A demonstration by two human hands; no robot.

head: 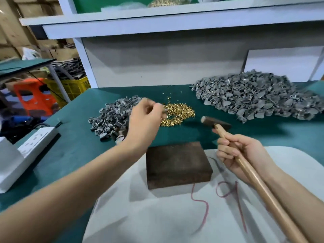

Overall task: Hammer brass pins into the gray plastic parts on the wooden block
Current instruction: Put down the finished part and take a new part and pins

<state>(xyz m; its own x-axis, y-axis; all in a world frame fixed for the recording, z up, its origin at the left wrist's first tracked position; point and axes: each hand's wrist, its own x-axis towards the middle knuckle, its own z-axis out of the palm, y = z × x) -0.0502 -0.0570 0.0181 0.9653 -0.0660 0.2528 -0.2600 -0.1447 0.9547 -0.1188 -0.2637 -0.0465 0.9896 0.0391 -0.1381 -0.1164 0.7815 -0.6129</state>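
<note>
A dark wooden block point(178, 163) lies in front of me on a white sheet, its top bare. Behind it is a heap of brass pins point(180, 114) on the green table. My left hand point(145, 120) hovers over the left edge of that heap, fingers curled and pinching something small and blurred, apparently a gray part. My right hand point(242, 154) grips the wooden handle of a hammer point(216, 122), whose dark head hangs above the table to the right of the pins. A small heap of gray plastic parts point(112, 116) lies left of the pins.
A large heap of gray plastic parts point(259, 97) fills the back right of the table. A white power strip point(37, 139) and a white box point(8, 163) sit at the left edge. A white shelf unit point(157, 23) rises behind. Crates and a stool stand off the table's left.
</note>
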